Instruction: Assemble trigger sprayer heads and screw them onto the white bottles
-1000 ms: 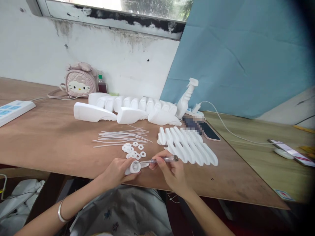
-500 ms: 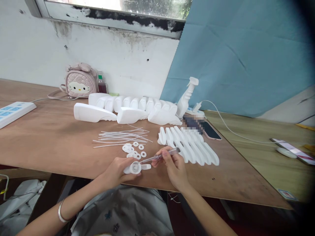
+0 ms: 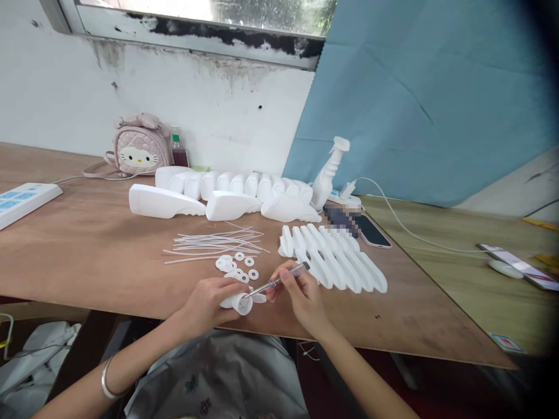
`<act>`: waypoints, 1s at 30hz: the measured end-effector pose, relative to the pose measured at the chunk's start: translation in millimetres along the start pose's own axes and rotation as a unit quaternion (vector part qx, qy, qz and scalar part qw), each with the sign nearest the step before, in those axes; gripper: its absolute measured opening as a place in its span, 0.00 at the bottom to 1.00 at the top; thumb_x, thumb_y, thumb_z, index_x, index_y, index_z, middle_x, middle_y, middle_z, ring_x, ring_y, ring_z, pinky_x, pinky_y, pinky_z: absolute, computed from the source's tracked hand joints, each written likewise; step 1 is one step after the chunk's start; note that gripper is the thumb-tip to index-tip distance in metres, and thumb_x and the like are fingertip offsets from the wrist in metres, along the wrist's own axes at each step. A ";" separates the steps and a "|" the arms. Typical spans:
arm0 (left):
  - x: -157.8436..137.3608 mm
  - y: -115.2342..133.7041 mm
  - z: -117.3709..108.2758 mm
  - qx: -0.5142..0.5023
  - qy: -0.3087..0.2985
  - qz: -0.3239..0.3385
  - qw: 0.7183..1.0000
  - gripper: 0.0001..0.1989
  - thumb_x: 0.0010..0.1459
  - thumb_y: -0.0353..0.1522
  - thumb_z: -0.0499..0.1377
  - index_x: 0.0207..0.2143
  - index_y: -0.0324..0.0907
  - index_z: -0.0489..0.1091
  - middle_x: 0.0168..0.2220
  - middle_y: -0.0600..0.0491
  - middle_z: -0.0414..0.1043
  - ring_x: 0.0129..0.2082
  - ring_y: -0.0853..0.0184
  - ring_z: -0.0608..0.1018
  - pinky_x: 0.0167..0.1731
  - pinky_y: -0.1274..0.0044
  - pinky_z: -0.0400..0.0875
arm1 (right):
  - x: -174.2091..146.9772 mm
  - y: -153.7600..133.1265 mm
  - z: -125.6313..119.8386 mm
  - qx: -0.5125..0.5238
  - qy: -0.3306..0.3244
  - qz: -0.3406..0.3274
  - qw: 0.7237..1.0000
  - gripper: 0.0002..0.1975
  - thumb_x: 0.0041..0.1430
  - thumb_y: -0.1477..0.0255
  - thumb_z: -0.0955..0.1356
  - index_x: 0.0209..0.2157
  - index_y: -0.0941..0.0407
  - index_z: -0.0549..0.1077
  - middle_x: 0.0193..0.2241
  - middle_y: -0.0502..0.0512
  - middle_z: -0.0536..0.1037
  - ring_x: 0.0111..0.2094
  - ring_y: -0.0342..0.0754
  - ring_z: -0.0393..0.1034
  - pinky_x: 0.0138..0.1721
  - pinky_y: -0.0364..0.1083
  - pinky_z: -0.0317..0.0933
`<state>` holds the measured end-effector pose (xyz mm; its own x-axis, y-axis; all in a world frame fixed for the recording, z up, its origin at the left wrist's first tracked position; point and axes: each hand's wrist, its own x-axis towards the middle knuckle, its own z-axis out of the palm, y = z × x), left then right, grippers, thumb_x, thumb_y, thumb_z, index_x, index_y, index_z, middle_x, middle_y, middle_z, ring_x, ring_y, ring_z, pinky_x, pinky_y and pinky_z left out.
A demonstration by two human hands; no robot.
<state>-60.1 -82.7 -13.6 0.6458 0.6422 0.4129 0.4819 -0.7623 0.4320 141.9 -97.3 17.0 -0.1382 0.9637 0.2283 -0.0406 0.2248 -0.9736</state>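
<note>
My left hand (image 3: 213,302) is closed around a white trigger spray head (image 3: 243,304), its round collar facing up toward me. In my right hand (image 3: 299,294) is a slim screwdriver (image 3: 279,280) with a clear handle, pinched between thumb and fingers. The screwdriver's tip reaches into the collar opening; what it touches inside is too small to make out. Just beyond my left hand lie several white ring washers (image 3: 227,263). Thin white tubes (image 3: 213,244) are spread behind them. White trigger-head shells (image 3: 334,259) lie in a row beyond my right hand.
Several white bottles (image 3: 168,202) lie across the back, with one spray bottle (image 3: 328,174) upright at their right end. A phone (image 3: 371,231), a power strip (image 3: 28,201), a pink bag (image 3: 142,148) and a charging cable (image 3: 406,233) surround the work area.
The spray head's collar has tipped and sits slightly lower. My right hand has shifted a little left, bringing the screwdriver tip from the collar's rim into its opening.
</note>
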 end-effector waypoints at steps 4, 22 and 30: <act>8.0 -6.4 -11.3 0.145 0.047 0.002 0.988 0.10 0.55 0.33 0.54 0.40 0.43 0.69 0.40 0.51 0.72 0.35 0.66 0.74 0.33 0.77 0.67 | 4.7 1.9 5.0 0.012 0.043 -0.005 0.999 0.13 0.57 0.61 0.62 0.29 0.56 0.66 0.20 0.50 0.74 0.21 0.44 0.71 0.24 0.43 0.67; 65.7 -28.2 -49.1 0.479 0.017 0.034 0.877 0.15 0.57 0.23 0.46 0.45 0.39 0.63 0.55 0.41 0.58 0.38 0.60 0.70 0.34 0.69 0.64 | -1.1 27.4 6.5 -0.405 -0.051 -0.313 0.857 0.13 0.57 0.79 0.60 0.43 0.56 0.68 0.44 0.60 0.71 0.46 0.47 0.67 0.45 0.46 0.65; 93.2 -12.4 -50.3 0.489 -0.029 0.113 0.865 0.14 0.57 0.21 0.42 0.43 0.33 0.62 0.48 0.39 0.64 0.37 0.62 0.70 0.33 0.72 0.63 | -4.6 39.5 15.1 -0.530 -0.079 -0.324 0.780 0.13 0.54 0.83 0.58 0.37 0.62 0.70 0.46 0.66 0.68 0.48 0.50 0.64 0.47 0.47 0.63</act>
<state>-35.7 -9.3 59.8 0.8043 0.4839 0.3450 0.5909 -0.5898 -0.5504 126.0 -95.0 -22.4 -0.5520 0.5877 0.5915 0.6760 0.7307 -0.0952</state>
